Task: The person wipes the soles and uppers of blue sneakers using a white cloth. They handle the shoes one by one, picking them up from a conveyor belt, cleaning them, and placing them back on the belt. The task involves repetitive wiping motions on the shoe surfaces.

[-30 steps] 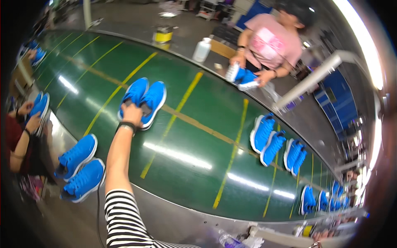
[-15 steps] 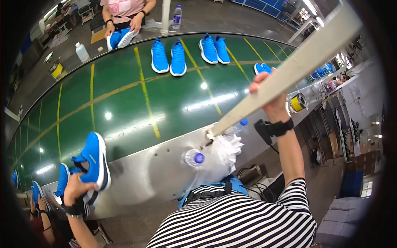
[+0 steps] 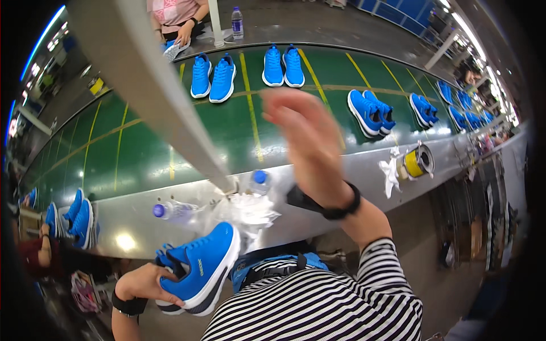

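My left hand [image 3: 142,284] grips a pair of blue sneakers [image 3: 207,258] at the heel opening, close to my body and off the near edge of the belt table. The front sneaker hides most of the other. Over the belt, my right hand [image 3: 304,136] is raised with its fingers stretched out, somewhat blurred, and I see nothing in it. Beyond it, a pair of blue sneakers [image 3: 283,67] stands on the green belt [image 3: 284,150]. Another pair [image 3: 213,78] is to the left, and one more [image 3: 371,112] sits to the right of my right hand.
A pale post [image 3: 165,102] rises from the metal ledge [image 3: 125,213]. Beside it lie two water bottles [image 3: 176,211] and white plastic or cloth [image 3: 250,213]. A yellow-labelled tin [image 3: 418,162] rests farther right. Another person [image 3: 181,28] handles shoes across the belt; someone else works at left.
My left hand has brought the sneakers from over the belt's left side toward my body. The right hand has come out from behind the post. The view has shifted.
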The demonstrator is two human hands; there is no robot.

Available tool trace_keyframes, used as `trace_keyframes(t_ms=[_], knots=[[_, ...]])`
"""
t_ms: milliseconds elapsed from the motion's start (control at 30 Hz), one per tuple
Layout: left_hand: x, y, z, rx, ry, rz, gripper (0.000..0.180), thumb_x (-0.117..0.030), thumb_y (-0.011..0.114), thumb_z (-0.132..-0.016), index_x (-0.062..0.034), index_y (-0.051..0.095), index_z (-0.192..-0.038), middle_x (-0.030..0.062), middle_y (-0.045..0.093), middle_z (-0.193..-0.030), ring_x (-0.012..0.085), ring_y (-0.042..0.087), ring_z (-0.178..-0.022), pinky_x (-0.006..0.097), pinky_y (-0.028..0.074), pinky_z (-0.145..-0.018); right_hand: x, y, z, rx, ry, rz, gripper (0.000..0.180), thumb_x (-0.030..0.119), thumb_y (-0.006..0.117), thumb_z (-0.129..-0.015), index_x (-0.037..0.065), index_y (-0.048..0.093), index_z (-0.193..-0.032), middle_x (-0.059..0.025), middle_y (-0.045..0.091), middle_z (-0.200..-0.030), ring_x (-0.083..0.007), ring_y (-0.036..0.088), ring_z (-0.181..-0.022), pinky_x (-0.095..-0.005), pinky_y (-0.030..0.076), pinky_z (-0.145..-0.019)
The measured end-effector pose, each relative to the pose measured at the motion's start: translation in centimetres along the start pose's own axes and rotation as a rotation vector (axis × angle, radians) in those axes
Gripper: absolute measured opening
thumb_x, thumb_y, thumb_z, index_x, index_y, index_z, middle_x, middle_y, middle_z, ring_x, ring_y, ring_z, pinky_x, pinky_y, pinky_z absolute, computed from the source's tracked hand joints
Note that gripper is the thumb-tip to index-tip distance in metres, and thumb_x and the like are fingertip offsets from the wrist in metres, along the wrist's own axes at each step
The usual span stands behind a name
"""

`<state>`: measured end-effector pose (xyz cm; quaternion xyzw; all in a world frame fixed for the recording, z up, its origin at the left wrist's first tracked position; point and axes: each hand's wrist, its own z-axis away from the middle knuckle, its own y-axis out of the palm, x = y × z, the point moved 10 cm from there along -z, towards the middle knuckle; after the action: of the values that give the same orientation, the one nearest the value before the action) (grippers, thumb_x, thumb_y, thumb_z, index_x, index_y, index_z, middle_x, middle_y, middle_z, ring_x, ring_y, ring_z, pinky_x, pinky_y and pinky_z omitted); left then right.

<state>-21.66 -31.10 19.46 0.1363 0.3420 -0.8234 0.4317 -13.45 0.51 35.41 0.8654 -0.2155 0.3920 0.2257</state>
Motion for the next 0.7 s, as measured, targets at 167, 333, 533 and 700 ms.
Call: trace_keyframes(t_ms=[167,333,533,700], knots=[[-13.1,1.2,-6.8,-0.047,0.181,0.047,0.052,-0.04,0.077,-0.06,-0.0014,0.064,-0.092,0.0121,0.064,-0.081,0.0247,0.063,-0.074,0.029,0.048,-0.067,17.2,-12.4,6.3,0.086,-0.475,-0.085,0.012,0.033,0.064,-0.077,0.03,0.063,-0.088,0.0089,0.05,-0.075,-0.0093,0.041,-0.076,-0.024,0.029,-0.068],[-23.2,2.1,-15.2,-0.067,0.362,-0.02,0.049,-0.039,0.07,-0.068,-0.0005,0.061,-0.096,0.0165,0.061,-0.086,0.0293,0.06,-0.077,0.034,0.047,-0.071,23.3,-17.8,7.8,-0.173,-0.519,0.168,0.01,0.024,0.061,-0.079,0.027,0.064,-0.087,0.0159,0.055,-0.079,-0.0056,0.042,-0.073,-0.026,0.031,-0.069],[-27.3,4.3,-26.5,-0.394,0.223,-0.287,0.047,-0.043,0.066,-0.069,-0.0043,0.062,-0.096,0.0235,0.056,-0.082,0.0368,0.058,-0.073,0.042,0.048,-0.066,23.8,-22.4,9.1,-0.277,-0.595,0.2,0.007,0.025,0.062,-0.078,0.028,0.062,-0.084,0.0121,0.053,-0.076,-0.0071,0.043,-0.072,-0.0252,0.032,-0.066],[-27.0,10.9,-35.7,-0.407,0.274,-0.216,0.051,-0.038,0.062,-0.075,-0.0039,0.052,-0.11,0.0311,0.052,-0.088,0.0407,0.055,-0.077,0.044,0.047,-0.068,17.9,-27.2,8.8,-0.282,-0.395,0.618,0.002,0.003,0.051,-0.077,0.005,0.05,-0.077,-0.004,0.052,-0.072,-0.0175,0.045,-0.062,-0.0256,0.038,-0.059]])
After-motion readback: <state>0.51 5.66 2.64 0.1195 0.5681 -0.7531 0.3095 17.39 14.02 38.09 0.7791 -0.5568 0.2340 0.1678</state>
